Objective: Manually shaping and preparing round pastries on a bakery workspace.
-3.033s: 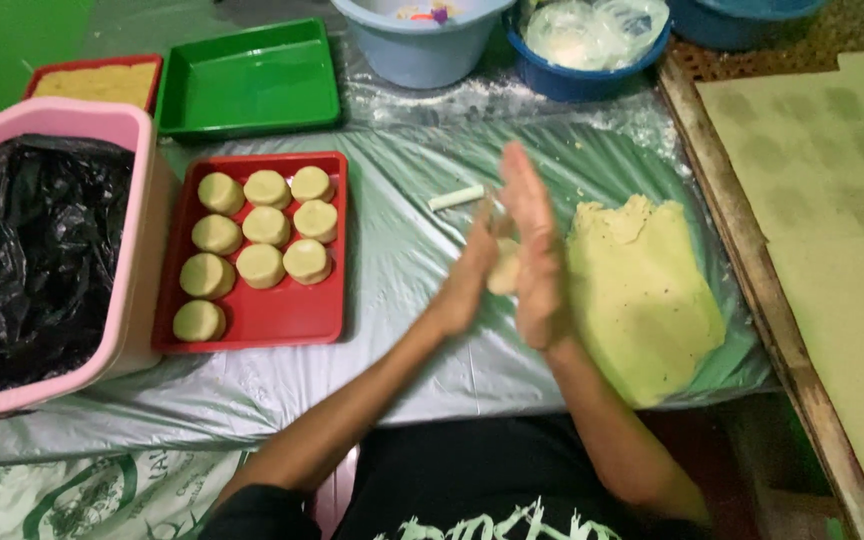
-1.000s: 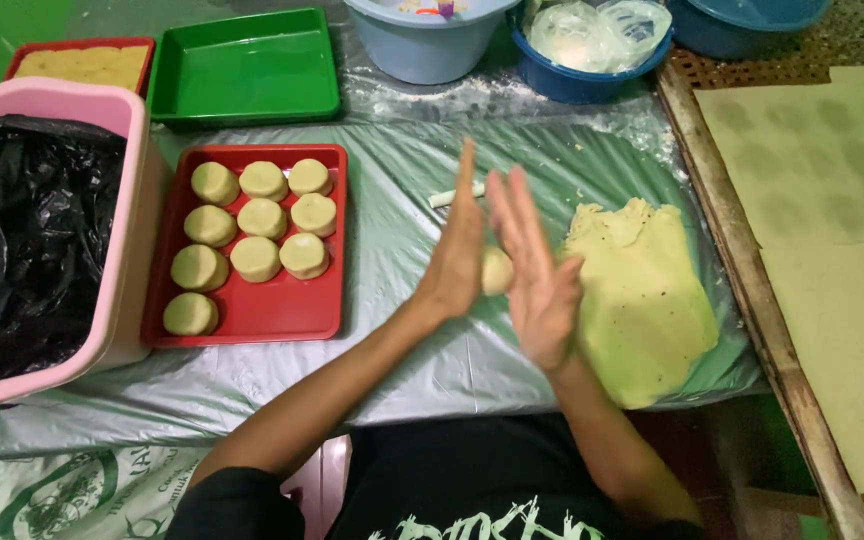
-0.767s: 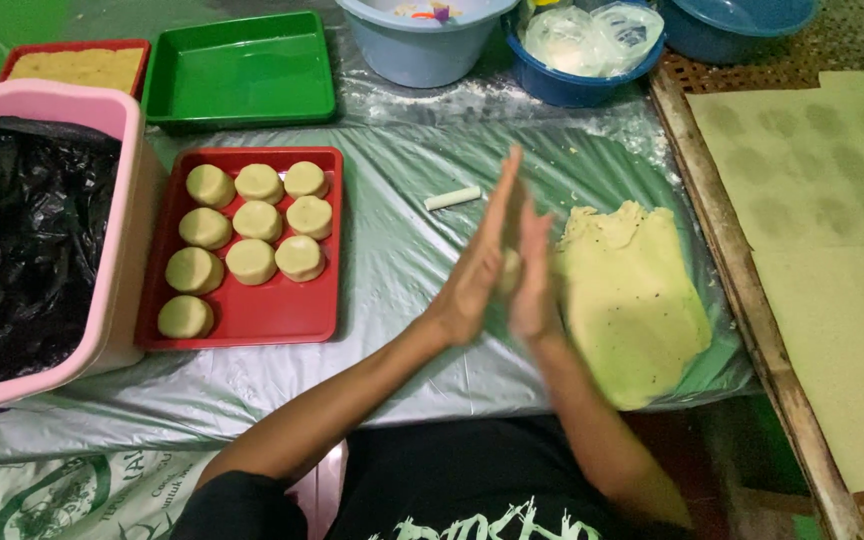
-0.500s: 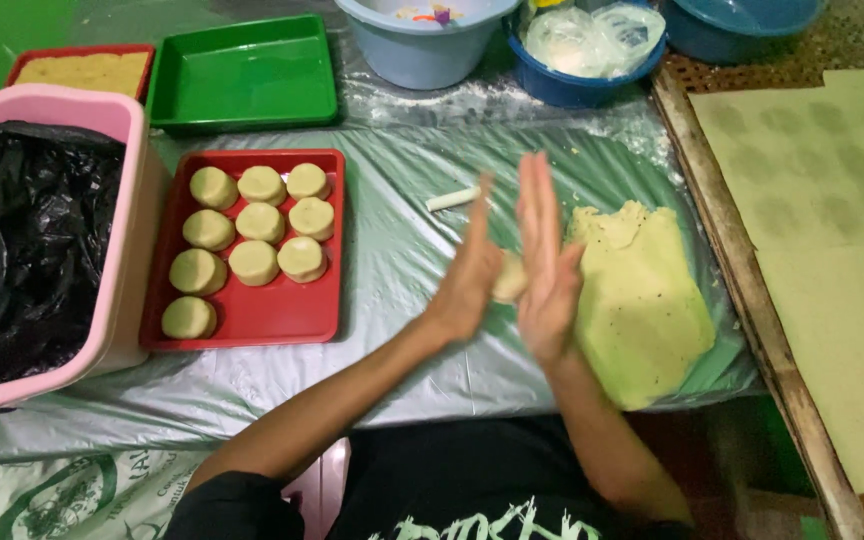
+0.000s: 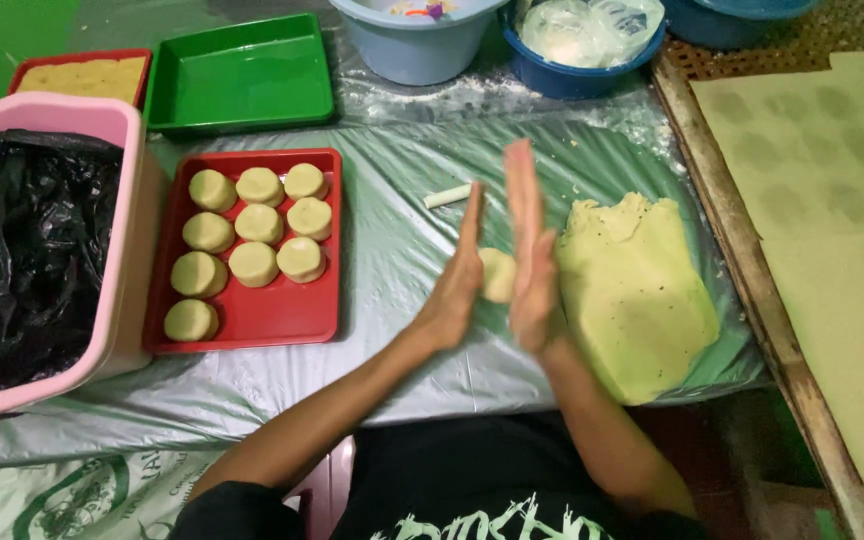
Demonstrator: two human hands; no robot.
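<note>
My left hand and my right hand stand upright, palms facing, pressed around a small pale dough ball above the plastic-covered table. The right hand is slightly further forward than the left. A big slab of pale yellow dough lies just right of my hands. To the left, a red tray holds several round dough pieces.
A pink tub lined with a black bag sits far left. Behind are an empty green tray, a red tray of yellow dough, a grey-blue bucket, a blue bowl. A small white stick lies ahead. Paper sheets cover the right.
My palms keep sliding back and forth against each other with the dough ball between them; the right hand has moved forward relative to the left. Nothing else has moved.
</note>
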